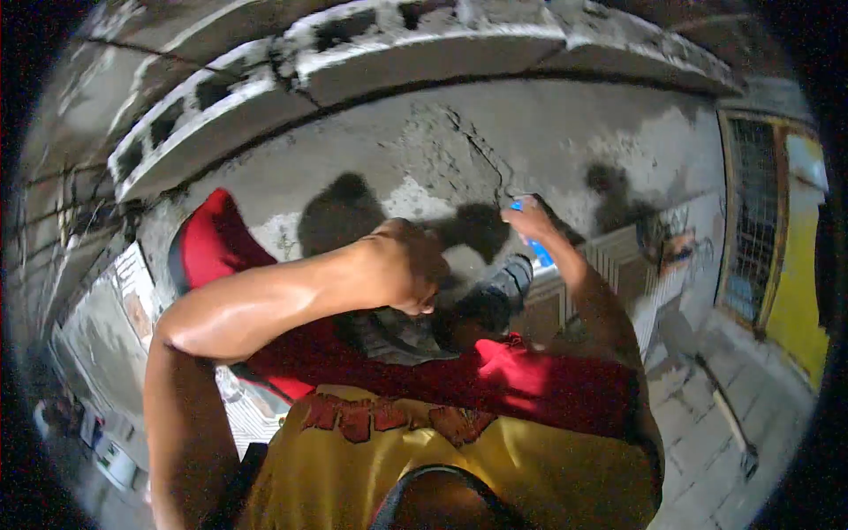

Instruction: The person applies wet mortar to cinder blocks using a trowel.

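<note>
Yellow shirt [389,468] nearest, right hand [535,224] gripping a blue object [542,256] near the cracked wall [548,132], left hand [399,272] curled, whether around anything I cannot tell; close work at the wall seems in hand, next move calling for a steady right-hand grip.

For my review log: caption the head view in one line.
The right hand grips a blue object before a cracked grey wall, left hand curled nearby.

The grey, block-patterned floor [693,446] spread below and right of the right grip [532,223]; on it, farther right, lay a long tool with a pale wooden handle [725,409].
</note>
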Tool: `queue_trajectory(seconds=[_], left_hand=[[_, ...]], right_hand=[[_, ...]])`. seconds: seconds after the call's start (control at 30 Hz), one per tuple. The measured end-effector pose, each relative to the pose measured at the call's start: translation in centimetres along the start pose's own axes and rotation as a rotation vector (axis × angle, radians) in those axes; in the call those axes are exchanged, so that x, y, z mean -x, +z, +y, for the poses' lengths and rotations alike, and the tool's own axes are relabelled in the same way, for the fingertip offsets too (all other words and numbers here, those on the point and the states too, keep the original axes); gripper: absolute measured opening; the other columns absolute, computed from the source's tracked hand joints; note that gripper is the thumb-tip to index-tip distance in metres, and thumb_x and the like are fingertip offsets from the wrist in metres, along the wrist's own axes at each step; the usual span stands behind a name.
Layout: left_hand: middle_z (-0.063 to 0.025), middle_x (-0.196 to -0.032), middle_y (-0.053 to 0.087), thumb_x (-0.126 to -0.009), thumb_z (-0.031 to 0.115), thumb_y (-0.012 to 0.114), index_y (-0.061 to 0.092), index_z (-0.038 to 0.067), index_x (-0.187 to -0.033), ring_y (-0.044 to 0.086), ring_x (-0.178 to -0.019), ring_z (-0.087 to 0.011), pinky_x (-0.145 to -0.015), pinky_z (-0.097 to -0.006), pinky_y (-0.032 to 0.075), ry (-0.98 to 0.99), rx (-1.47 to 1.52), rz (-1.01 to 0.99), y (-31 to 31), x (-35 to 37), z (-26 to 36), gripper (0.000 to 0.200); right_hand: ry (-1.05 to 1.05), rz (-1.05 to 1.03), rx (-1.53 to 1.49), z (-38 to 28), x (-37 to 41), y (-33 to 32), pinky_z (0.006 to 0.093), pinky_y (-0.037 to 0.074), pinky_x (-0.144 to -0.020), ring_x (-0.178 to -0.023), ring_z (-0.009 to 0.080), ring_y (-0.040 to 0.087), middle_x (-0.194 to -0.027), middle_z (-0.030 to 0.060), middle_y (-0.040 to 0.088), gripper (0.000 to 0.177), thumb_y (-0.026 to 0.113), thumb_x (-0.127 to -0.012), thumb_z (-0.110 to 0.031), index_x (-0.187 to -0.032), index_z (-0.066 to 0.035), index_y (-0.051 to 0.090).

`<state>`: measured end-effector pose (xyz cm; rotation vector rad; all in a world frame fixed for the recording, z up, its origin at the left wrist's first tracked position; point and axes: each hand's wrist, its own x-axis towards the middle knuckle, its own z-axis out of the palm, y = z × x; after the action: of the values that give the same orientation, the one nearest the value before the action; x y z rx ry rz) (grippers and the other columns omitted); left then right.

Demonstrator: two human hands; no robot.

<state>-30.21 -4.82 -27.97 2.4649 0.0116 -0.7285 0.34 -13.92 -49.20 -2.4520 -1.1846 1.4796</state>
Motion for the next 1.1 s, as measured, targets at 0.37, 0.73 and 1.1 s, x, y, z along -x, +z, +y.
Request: queue_trajectory(seconds=[0.37, 0.73, 1.1], left_hand=[[-0.0024, -0.105, 0.067, -0.077, 0.04, 0.062, 0.069, 0.02, -0.107, 0.063, -0.097, -0.0259, -0.07, -0.0477, 0.053, -0.202, 0.026, -0.216, 0.2, -1.7, 1.2, 0.037], [-0.0149, -0.104, 0.062, -0.064, 0.05, 0.077, 0.065, 0.015, -0.111, 0.058, -0.095, -0.033, -0.08, -0.0465, 0.046, -0.557, -0.032, -0.375, 2.8, -4.9, 2.4, 0.059], [-0.0043, -0.088, 0.065, -0.065, 0.037, 0.074, 0.07, 0.018, -0.097, 0.06, -0.078, -0.0296, -0.058, -0.0463, 0.044, -0.195, 0.137, 0.127, 3.5, -1.8, -1.8, 0.038]], right_hand=[[0.007, -0.355, -0.309, -4.6, 2.9, -3.4, 0.0272, 0.033, -0.039, -0.042, 0.0103, 0.043, -0.054, -0.002, 0.047, 0.027, 0.058, -0.082, -0.03, -0.063, -0.013, 0.049], [-0.005, -0.655, 0.017, -31.6, 13.3, -4.5, 0.0285, 0.036, -0.032, -0.035, 0.0132, 0.042, -0.05, 0.0019, 0.044, 0.02, 0.057, -0.077, -0.02, -0.065, -0.012, 0.044], [-1.112, -0.111, 1.0, -59.9, 15.6, 9.3, 0.0361, 0.046, -0.045, -0.048, 0.0203, 0.056, -0.062, 0.0093, 0.056, 0.031, 0.057, -0.087, -0.035, -0.084, -0.004, 0.053]])
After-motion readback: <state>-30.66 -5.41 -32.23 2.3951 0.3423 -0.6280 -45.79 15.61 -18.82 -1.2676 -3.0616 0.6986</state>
